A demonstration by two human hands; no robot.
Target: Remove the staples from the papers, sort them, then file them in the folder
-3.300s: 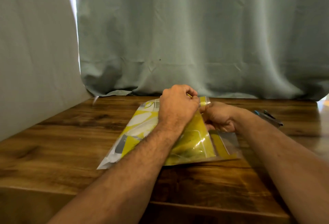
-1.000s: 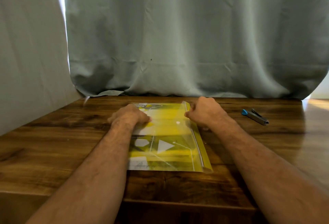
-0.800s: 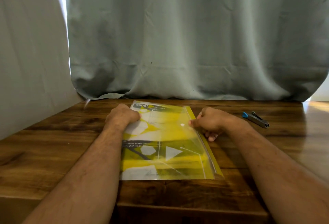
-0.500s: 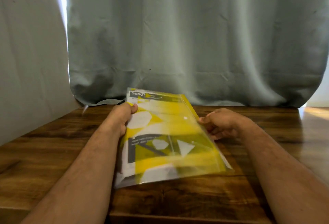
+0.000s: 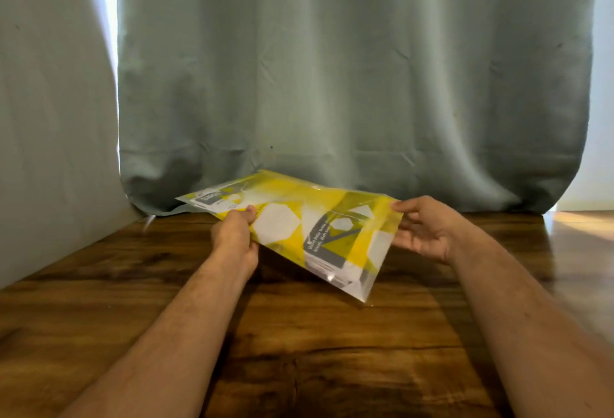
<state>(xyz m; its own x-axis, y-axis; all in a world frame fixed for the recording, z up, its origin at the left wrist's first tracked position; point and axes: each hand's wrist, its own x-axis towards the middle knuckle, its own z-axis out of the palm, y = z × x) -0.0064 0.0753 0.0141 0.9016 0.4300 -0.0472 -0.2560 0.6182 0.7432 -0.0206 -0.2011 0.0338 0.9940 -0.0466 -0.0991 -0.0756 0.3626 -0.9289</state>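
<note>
The clear folder (image 5: 299,228), with yellow printed papers (image 5: 335,238) visible inside, hangs in the air between both hands, above the wooden table (image 5: 315,351). The left hand (image 5: 236,235) pinches its near-left edge, thumb on top; the right hand (image 5: 422,228) has relaxed, spread fingers touching the far-right edge. To set it down well, I'd keep it level so the sheets don't slide toward the drooping lower corner. A grey-green curtain (image 5: 349,68) hangs just beyond the hands; nothing seen blocks the way
</note>
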